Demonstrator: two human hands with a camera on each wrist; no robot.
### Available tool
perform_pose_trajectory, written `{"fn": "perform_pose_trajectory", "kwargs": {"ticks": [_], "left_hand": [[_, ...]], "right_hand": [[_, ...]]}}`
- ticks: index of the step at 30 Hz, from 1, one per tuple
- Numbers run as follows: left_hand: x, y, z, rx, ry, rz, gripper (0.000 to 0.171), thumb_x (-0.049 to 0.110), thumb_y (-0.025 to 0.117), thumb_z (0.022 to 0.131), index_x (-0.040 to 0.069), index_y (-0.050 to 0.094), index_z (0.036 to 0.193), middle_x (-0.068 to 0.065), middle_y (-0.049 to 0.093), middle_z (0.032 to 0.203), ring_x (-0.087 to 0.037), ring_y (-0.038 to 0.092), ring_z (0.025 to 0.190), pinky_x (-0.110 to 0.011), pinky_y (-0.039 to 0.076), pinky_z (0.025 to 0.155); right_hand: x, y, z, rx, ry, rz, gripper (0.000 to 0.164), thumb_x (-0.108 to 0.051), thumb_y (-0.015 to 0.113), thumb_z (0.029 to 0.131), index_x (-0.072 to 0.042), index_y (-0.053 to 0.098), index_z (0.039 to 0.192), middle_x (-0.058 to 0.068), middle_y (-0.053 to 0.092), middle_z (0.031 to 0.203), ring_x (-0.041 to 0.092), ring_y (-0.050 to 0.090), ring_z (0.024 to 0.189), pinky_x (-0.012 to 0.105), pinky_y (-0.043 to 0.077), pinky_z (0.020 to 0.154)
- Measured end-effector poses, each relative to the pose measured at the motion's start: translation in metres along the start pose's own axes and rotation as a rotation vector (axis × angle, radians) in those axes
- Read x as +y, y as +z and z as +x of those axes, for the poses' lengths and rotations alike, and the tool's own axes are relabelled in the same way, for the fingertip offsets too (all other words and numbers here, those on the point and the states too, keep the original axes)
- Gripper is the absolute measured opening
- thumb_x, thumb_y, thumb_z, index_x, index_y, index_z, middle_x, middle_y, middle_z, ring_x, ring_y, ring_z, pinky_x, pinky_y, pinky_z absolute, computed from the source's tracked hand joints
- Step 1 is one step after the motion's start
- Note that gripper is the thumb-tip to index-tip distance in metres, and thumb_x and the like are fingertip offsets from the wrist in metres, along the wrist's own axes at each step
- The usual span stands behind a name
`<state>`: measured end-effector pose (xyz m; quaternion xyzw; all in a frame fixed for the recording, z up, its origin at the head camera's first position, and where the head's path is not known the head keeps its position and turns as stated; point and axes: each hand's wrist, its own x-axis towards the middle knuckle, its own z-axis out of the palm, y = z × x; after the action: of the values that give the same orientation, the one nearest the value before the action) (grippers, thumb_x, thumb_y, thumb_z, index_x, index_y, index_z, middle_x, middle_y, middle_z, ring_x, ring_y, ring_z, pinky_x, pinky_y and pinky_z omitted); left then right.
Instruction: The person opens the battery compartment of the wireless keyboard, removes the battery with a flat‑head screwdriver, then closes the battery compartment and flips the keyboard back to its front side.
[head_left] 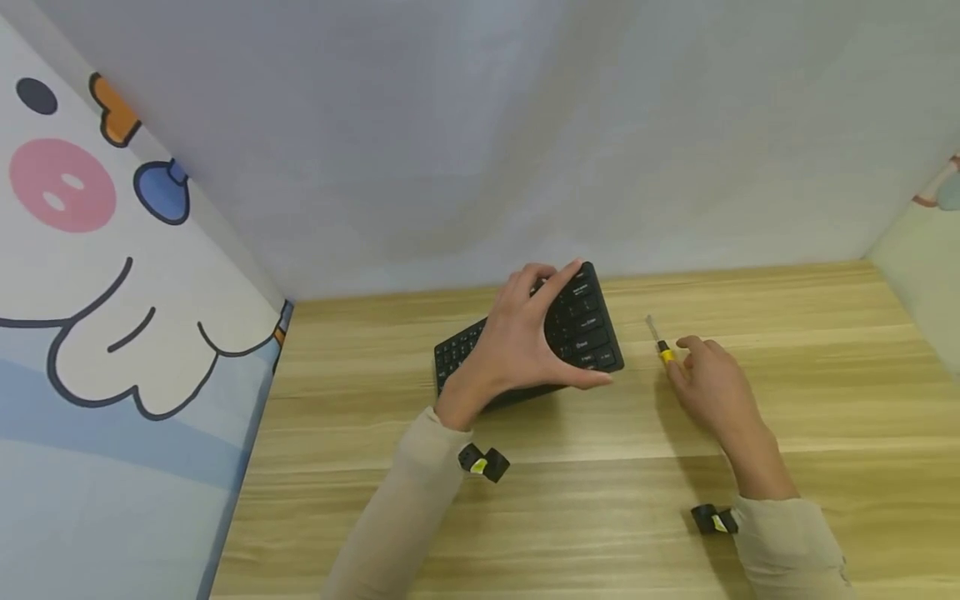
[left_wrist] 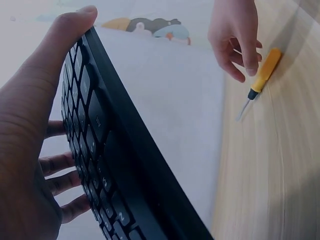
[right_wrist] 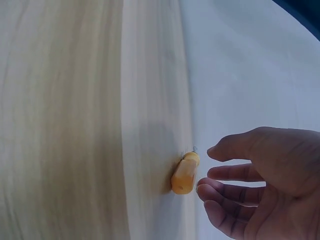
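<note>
A black keyboard (head_left: 588, 323) is held tilted above the wooden table by my left hand (head_left: 516, 340), which spans it with thumb and fingers on opposite edges. In the left wrist view, the thumb lies over the near edge of the keyboard (left_wrist: 120, 165) and the other fingers are partly hidden behind it. A yellow-handled screwdriver (head_left: 664, 352) lies on the table, right of the keyboard, its metal shaft pointing away. Beside its handle hovers my right hand (head_left: 714, 390), fingers loosely bent and holding nothing. In the right wrist view, the fingertips are close to the screwdriver handle (right_wrist: 184, 176).
A pale wall (head_left: 525, 150) rises behind the wooden table (head_left: 322, 467). At the left stands a panel with cartoon drawings (head_left: 67, 333). Another pale panel (head_left: 915, 275) borders the table's right side. A small black camera sits at each wrist.
</note>
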<state>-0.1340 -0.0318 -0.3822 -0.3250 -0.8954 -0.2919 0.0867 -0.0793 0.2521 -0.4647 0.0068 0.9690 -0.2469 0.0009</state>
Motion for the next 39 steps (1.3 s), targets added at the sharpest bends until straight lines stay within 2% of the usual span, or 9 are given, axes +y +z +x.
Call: {"fn": "perform_pose_trajectory", "kwargs": {"ticks": [9,19,23,25,27,31,33,39], "left_hand": [[-0.003,-0.014,-0.008,0.025,-0.013,-0.136,0.134,0.058,0.097,0.051,0.030,0.028,0.163,-0.008,0.045,0.142,-0.022,0.048,0.123,-0.046,0.051,0.103],[-0.006,-0.029,-0.017,0.141,0.004,-0.350,0.133,0.042,0.101,0.049,0.034,0.029,0.162,-0.006,0.047,0.138,-0.018,0.047,0.126,-0.047,0.049,0.110],[-0.007,-0.034,-0.019,0.180,0.030,-0.427,0.132,0.037,0.099,0.049,0.030,0.030,0.162,-0.010,0.047,0.139,-0.020,0.048,0.126,-0.048,0.047,0.111],[-0.008,-0.036,-0.020,0.200,0.043,-0.457,0.130,0.042,0.097,0.051,0.027,0.031,0.162,-0.011,0.046,0.140,-0.021,0.048,0.127,-0.047,0.048,0.110],[-0.009,-0.039,-0.021,0.224,0.049,-0.474,0.128,0.058,0.093,0.054,0.026,0.032,0.162,-0.012,0.046,0.143,-0.021,0.048,0.129,-0.044,0.049,0.107],[-0.008,-0.045,-0.023,0.272,0.050,-0.471,0.128,0.089,0.073,0.058,0.024,0.033,0.161,-0.011,0.048,0.144,-0.020,0.048,0.128,-0.038,0.049,0.103],[-0.008,-0.048,-0.024,0.291,0.051,-0.481,0.130,0.092,0.068,0.058,0.021,0.034,0.161,-0.011,0.049,0.143,-0.021,0.048,0.127,-0.039,0.050,0.104],[-0.009,-0.053,-0.026,0.320,0.064,-0.610,0.134,0.089,0.074,0.059,0.010,0.034,0.159,-0.017,0.049,0.141,-0.023,0.049,0.127,-0.046,0.050,0.110]], "right_hand": [[-0.003,-0.002,-0.001,-0.007,-0.032,0.015,0.045,-0.021,0.056,0.103,0.011,0.056,0.135,0.032,0.064,0.108,0.045,0.065,0.094,0.057,0.056,0.076],[-0.002,0.000,0.000,-0.008,-0.034,-0.002,0.042,-0.016,0.059,0.100,0.013,0.058,0.130,0.031,0.066,0.103,0.042,0.066,0.089,0.055,0.056,0.074],[0.002,0.001,-0.001,-0.011,-0.041,0.000,0.040,-0.013,0.061,0.097,0.015,0.060,0.126,0.031,0.067,0.101,0.041,0.066,0.086,0.053,0.057,0.072],[0.004,0.002,-0.001,-0.016,-0.041,-0.001,0.038,-0.012,0.062,0.097,0.015,0.061,0.123,0.031,0.068,0.099,0.040,0.066,0.084,0.052,0.058,0.072],[0.005,0.003,-0.001,-0.020,-0.036,-0.002,0.037,-0.012,0.062,0.097,0.015,0.063,0.121,0.031,0.068,0.098,0.040,0.067,0.084,0.053,0.058,0.072],[0.006,0.005,-0.002,-0.021,-0.026,-0.001,0.034,-0.012,0.062,0.097,0.016,0.064,0.117,0.031,0.068,0.098,0.040,0.066,0.085,0.054,0.057,0.074],[0.007,0.005,-0.002,-0.023,-0.022,0.001,0.034,-0.012,0.062,0.097,0.016,0.064,0.116,0.031,0.067,0.098,0.040,0.066,0.086,0.054,0.057,0.075],[0.007,0.005,-0.002,-0.026,-0.017,0.003,0.035,-0.011,0.061,0.097,0.017,0.064,0.117,0.033,0.067,0.101,0.042,0.066,0.088,0.054,0.058,0.076]]}}
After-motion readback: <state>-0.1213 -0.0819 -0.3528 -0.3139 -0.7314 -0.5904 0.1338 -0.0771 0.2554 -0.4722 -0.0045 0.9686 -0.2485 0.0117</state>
